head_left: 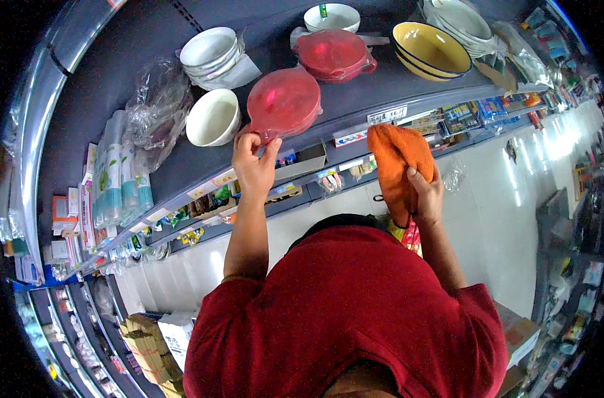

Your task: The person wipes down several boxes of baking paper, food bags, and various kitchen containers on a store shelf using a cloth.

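My left hand (pixel 254 161) pinches the near rim of a red lidded bowl (pixel 284 101), which looks wrapped in clear plastic and sits at the shelf's front edge. Off the shelf to the right, my right hand (pixel 426 192) grips an orange cloth (pixel 400 159) that hangs partly over the fingers. Just behind the first bowl is a second red lidded bowl (pixel 334 54) with a side handle. A white bowl (pixel 213 118) stands close to the left of my left hand.
Stacked white bowls (pixel 210 48), a white bowl (pixel 331 17) with a green label, and yellow dark-rimmed bowls (pixel 431 50) share the shelf (pixel 355 99). Plastic-wrapped cups (pixel 119 176) line its left end. Lower shelves hold packaged goods. A cardboard box (pixel 516 335) stands at lower right.
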{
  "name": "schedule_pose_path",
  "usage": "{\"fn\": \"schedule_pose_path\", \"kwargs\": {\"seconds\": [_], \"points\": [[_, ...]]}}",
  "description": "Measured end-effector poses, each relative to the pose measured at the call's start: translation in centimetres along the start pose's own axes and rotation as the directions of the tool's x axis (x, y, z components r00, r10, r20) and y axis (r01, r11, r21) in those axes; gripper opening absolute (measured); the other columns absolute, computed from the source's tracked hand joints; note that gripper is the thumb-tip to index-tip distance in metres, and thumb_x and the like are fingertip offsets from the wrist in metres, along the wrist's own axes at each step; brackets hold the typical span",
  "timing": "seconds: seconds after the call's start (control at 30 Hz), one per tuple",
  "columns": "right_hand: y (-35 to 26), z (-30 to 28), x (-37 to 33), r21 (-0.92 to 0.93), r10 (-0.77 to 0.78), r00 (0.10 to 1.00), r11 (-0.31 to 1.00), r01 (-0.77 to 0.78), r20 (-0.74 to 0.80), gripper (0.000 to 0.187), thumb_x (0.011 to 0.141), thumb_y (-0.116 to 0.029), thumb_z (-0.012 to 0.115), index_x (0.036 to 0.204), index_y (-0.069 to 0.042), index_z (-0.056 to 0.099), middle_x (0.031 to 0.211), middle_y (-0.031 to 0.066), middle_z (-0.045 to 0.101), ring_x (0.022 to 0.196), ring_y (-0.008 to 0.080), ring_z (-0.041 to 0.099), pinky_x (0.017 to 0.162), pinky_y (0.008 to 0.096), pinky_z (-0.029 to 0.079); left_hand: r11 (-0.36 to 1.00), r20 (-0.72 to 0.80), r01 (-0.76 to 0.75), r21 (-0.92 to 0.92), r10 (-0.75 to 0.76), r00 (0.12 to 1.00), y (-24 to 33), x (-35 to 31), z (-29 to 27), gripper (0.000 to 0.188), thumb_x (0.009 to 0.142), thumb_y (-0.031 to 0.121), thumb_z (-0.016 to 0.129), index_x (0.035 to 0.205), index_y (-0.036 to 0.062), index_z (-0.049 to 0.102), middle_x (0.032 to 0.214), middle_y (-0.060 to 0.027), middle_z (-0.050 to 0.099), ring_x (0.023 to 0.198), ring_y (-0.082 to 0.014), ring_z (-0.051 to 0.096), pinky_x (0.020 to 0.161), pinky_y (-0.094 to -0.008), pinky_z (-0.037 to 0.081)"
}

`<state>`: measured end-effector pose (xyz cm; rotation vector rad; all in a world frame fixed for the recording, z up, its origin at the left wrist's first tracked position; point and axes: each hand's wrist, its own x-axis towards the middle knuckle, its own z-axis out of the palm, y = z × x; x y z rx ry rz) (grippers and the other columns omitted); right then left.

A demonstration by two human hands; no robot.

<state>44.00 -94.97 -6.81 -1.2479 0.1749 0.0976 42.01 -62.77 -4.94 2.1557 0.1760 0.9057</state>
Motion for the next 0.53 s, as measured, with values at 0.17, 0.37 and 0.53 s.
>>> {"fn": "schedule_pose_path", "kwargs": {"seconds": [0.17,0.37,0.53], "points": [[-2.3,3.2,1.2,0.145,-0.109,0.986,0.985,0.09,0.127,0.049,0.085,-0.02,0.06,0.127,0.001,0.043,0.117,0.011,0.055,0.104,0.021,0.055,0.091,0.0335,0.043,0.954,0.016,0.239,-0.181,-0.241,0.971,1.5,-0.2,-1.3,0.03,0.079,0.019,0.072,0.076,0.0049,0.045,0.069,0.001,0.046,0.061,-0.0073,0.037,0.055,-0.0204,0.033],[-3.0,9.4,3.5,0.478,-0.072,0.935,0.871,-0.11,0.348,0.046,0.09,-0.022,0.053,0.13,-0.004,0.039,0.123,0.0105,0.052,0.111,0.0239,0.054,0.095,0.0372,0.043,0.812,0.159,0.449,-0.374,-0.421,0.893,1.0,-0.8,-2.3,0.022,0.083,0.024,0.066,0.087,0.0081,0.051,0.082,0.0015,0.053,0.072,-0.0083,0.049,0.057,-0.0227,0.039],[-2.5,13.7,3.5,0.5,-0.069,0.888,0.845,-0.19,0.454,0.051,0.092,-0.03,0.051,0.134,-0.007,0.034,0.129,0.0109,0.049,0.115,0.0253,0.051,0.097,0.0389,0.042,0.774,0.145,0.186,-0.606,-0.122,0.982,1.7,-2.1,-0.8,0.018,0.082,0.011,0.064,0.089,0.0094,0.047,0.138,-0.0113,0.04,0.115,-0.0181,0.045,0.088,-0.0257,0.039]]}}
